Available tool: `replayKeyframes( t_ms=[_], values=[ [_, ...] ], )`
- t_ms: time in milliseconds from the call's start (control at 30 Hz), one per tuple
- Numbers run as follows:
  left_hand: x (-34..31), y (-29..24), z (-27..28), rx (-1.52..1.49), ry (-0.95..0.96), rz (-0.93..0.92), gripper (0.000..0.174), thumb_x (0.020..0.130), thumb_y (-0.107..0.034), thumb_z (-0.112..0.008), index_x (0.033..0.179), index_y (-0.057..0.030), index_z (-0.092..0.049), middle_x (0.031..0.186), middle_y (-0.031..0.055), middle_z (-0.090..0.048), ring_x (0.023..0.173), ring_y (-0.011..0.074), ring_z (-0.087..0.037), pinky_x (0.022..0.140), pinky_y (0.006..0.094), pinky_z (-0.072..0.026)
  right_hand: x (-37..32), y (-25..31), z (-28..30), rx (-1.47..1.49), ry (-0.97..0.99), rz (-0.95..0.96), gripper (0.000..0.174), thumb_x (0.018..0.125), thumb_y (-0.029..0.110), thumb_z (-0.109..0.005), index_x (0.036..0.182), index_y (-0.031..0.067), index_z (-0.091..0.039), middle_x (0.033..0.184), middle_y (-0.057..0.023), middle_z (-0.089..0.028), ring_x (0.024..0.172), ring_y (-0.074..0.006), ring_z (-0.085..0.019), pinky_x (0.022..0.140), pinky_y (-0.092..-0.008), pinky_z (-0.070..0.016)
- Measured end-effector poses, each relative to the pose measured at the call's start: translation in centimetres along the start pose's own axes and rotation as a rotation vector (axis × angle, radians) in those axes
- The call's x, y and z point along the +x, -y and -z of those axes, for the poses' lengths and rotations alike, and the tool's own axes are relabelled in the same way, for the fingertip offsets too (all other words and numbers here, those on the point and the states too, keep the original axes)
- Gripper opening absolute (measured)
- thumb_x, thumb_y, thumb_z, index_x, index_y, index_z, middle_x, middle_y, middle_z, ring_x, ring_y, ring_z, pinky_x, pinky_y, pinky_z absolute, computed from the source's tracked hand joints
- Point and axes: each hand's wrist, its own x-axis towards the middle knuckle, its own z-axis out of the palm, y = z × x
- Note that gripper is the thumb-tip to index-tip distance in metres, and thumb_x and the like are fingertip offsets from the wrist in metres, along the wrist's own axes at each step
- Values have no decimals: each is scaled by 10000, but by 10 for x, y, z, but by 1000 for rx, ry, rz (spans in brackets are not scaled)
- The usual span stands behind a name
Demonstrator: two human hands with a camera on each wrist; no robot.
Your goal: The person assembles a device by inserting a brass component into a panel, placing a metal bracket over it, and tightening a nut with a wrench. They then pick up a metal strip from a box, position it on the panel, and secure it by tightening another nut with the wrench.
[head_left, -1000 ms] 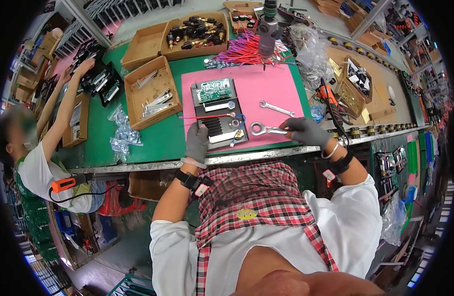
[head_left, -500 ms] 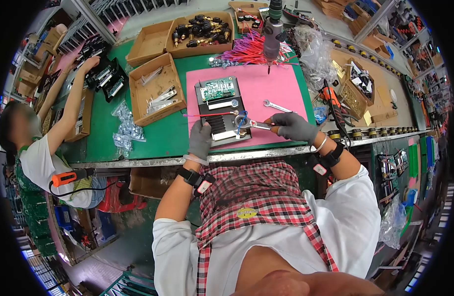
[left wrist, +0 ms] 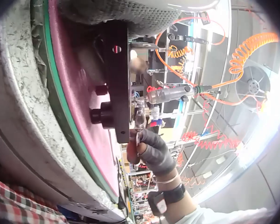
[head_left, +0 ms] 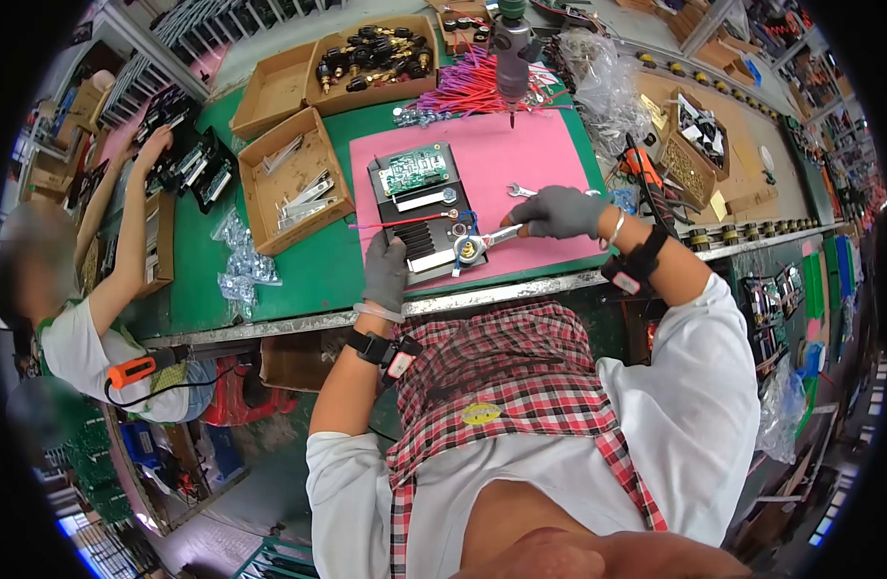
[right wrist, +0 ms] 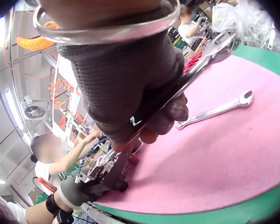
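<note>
In the head view my gloved left hand [head_left: 383, 270] grips the lower left edge of a black metal plate [head_left: 385, 205]. On that plate sit a green circuit board [head_left: 412, 169], pale metal bars and a red cable [head_left: 419, 221]. My gloved right hand [head_left: 559, 212] holds a combination wrench [head_left: 501, 234], fingers curled round its shaft. The wrench's ring end sits over the brass stud at the plate's lower right corner, beside a blue wire. In the left wrist view, dark knobs [left wrist: 100, 115] project beneath the plate.
A second wrench [right wrist: 219, 109] lies on the pink mat [right wrist: 214, 158]. Left of the mat stands a cardboard box [head_left: 260, 207] of metal bars; behind are a box of black-and-brass parts [head_left: 371, 68] and red-purple cables [head_left: 472, 87]. A power screwdriver [head_left: 512, 58] hangs above. Another person works at left.
My right hand has brought the wrench leftward from beside the plate onto the stud at its corner. My left hand has stayed on the plate's edge.
</note>
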Motion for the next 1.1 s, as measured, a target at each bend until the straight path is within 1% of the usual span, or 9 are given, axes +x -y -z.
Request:
replayKeyframes(
  t_ms=[200,233,267,533,667,733,767,867,1100],
  values=[
    [-4,-12,-5,-146,6,108,226,863,-113,-492,1034,34,-510,917,71,-588,804,136,-564,730,269,-465,-10,6,-12,130,58,-131,359,842,281,-527,1177,154,-554,958,-125,-630,854,-261,-594,780,-361,-447],
    [-4,-9,-5,-126,-1,99,234,857,-111,-505,1038,38,-507,926,78,-590,819,139,-567,742,271,-466,-13,2,-31,254,-60,-35,385,849,274,-509,1201,120,-527,995,-153,-621,890,-274,-593,812,-363,-443],
    [-4,-6,-6,-122,-7,97,241,849,-105,-519,1041,40,-505,932,83,-590,820,142,-566,745,273,-465,-19,2,-45,278,-47,-159,407,851,279,-507,1221,110,-504,1030,-155,-614,934,-276,-586,838,-361,-437],
    [-10,11,-9,-154,-92,65,264,812,-76,-562,1039,43,-498,917,99,-587,823,156,-561,759,271,-456,-40,55,-102,426,-356,-316,340,867,276,-490,1146,83,-517,661,-169,-574,613,-331,-576,589,-410,-435],
    [-13,9,-11,-222,-75,119,255,811,-64,-551,1046,19,-499,917,99,-589,817,172,-584,727,295,-494,-39,51,-91,554,-184,-354,357,838,230,-512,1158,72,-522,784,-181,-609,735,-294,-611,682,-375,-456],
    [-21,-18,-17,-363,-43,238,253,816,-63,-539,1056,5,-500,924,99,-591,810,183,-599,708,313,-518,-37,35,-77,384,-276,-237,356,838,265,-493,1156,109,-527,872,-142,-628,810,-302,-602,733,-387,-457],
    [-21,-22,-16,-421,-16,261,264,820,-79,-533,1075,-16,-504,934,97,-594,799,201,-615,685,334,-541,-30,24,-61,288,-144,-257,378,832,276,-496,1173,118,-530,978,-142,-622,932,-294,-582,825,-380,-438],
    [-14,-15,-12,-371,25,277,271,838,-166,-524,1059,-8,-522,947,117,-609,838,222,-631,724,346,-549,-21,14,-34,144,3,-256,391,841,299,-483,1193,136,-528,1051,-139,-603,970,-293,-573,846,-385,-435],
    [-14,-16,-11,-405,61,406,244,781,-86,-512,1011,-6,-533,923,116,-600,806,227,-628,717,343,-559,-20,10,-45,205,50,-288,425,853,287,-453,1240,112,-484,1129,-147,-571,1034,-292,-547,898,-376,-412]
  ],
)
